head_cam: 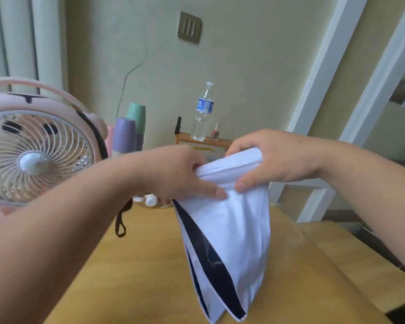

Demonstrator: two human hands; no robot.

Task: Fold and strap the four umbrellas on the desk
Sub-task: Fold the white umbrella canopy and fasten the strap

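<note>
Umbrella was up in the air over the middle of the surface, white cloth on the outside and a dark lining showing along its loose edges. Its folds hung down toward the near edge, and whether the lowest tips touched the wood could not be told.

Left hand gripped the bunched top of the cloth from the left, fingers curled in and thumb laid flat along the fabric. Right hand held the same bunch from the right, fingers wrapped over the top and thumb pinching underneath. The 2 thumbs almost met at the fold.

A black strap lay on the surface below the left forearm. A small white object sat just beyond it, too blurred to identify. A pink fan stood at the left edge. Toward the far edge were 2 upturned cups, purple and green. Beside them, a water bottle stood upright on a little wooden stand, between a black bottle and a pink bottle.
</note>
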